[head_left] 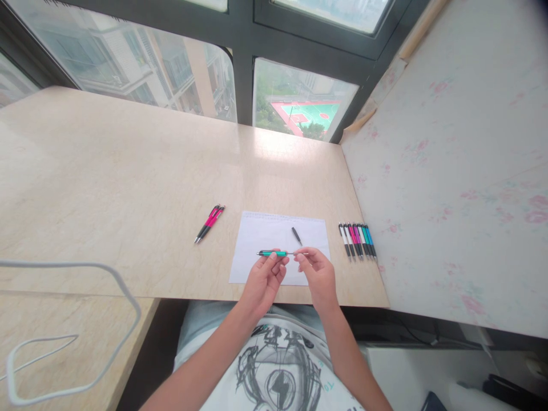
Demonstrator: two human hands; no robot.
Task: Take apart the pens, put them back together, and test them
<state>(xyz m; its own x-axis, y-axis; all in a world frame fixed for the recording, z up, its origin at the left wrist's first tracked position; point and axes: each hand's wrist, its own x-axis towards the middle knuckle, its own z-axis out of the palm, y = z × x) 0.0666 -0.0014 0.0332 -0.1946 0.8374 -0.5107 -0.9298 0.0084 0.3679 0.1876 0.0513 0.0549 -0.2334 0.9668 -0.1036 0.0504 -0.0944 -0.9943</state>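
A pale table (128, 165) spreads beneath the grip, a white cable (64, 265) looping well to its left. Under the fingers lies paper (265, 234), perhaps keeping small parts visible. The left hand (266, 281) and right hand (322, 277) meet above it, unobstructed. Right of them sits a row of pens (357, 241); left, two pink pens (209, 224). The left pinches a teal barrel (280, 253) level, seemingly to steady it; a black sleeve (296, 236) lies just beyond; right fingertips clasp and partly hide a thin refill (290, 253).
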